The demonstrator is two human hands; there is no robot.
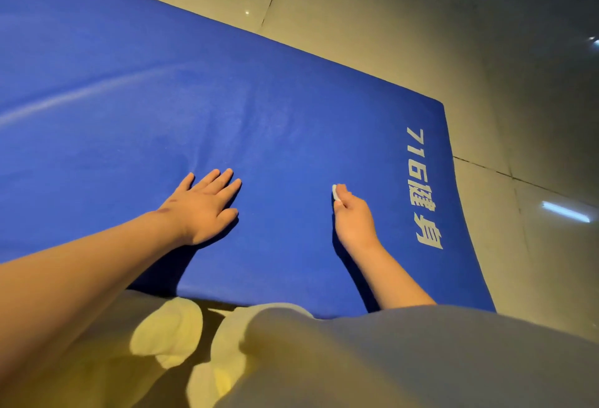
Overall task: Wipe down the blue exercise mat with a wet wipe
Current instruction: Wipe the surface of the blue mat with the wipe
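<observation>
The blue exercise mat lies flat on the floor and fills most of the view, with white lettering along its right end. My left hand rests palm down on the mat near its front edge, fingers straight and spread. To its right, my right hand pinches a small folded white wet wipe between thumb and fingers and holds it down against the mat. Only the wipe's edge shows past my fingers.
Glossy beige floor tiles surround the mat at the back and right. My knees in light trousers and a grey shirt sit at the mat's front edge.
</observation>
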